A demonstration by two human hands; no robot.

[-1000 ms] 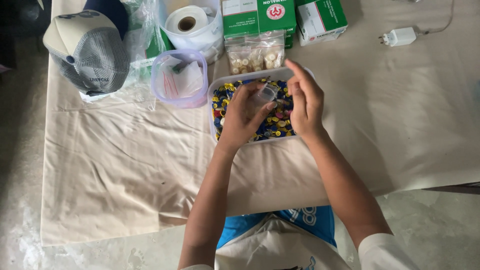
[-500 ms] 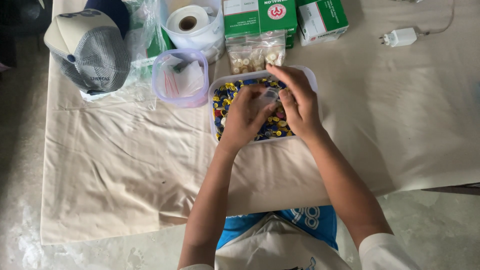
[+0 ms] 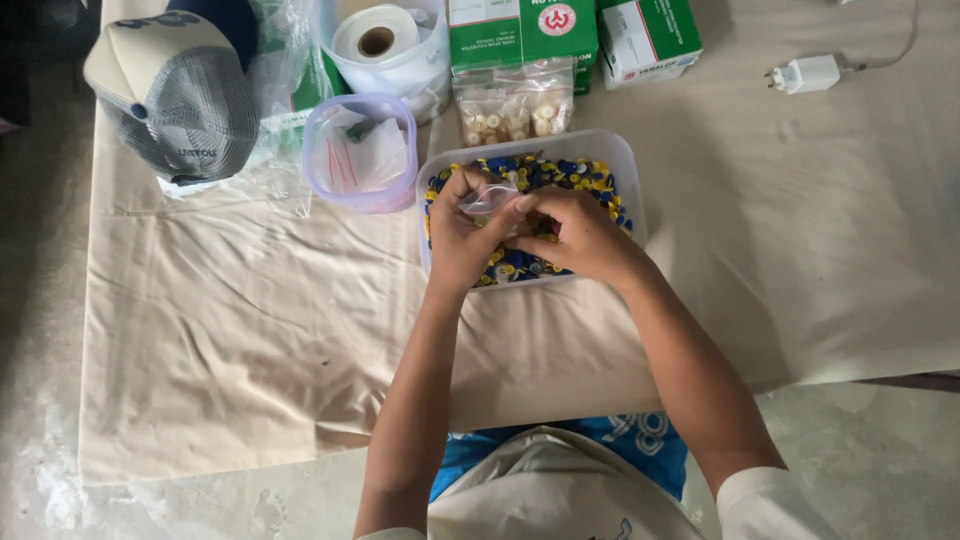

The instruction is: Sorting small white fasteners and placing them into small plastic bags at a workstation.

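Both hands meet over the tub (image 3: 628, 160) of blue and yellow buttons (image 3: 570, 176). Left hand (image 3: 462, 240) and right hand (image 3: 580, 235) have their fingers closed, pinching a small clear bag (image 3: 490, 200), crumpled and see-through, just above the buttons. A lilac cup (image 3: 358, 152) sits beside the tub on the cloth-covered desk (image 3: 250, 320)

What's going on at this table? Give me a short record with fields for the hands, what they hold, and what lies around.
Left hand: over the tub, pinching a small clear bag
Right hand: over the tub, fingers on the same bag
Tub: clear, rectangular, full of blue and yellow buttons
Behind the tub: bag of pale buttons, green boxes
To the left: round lilac container, paper roll, cap
Far right: white charger
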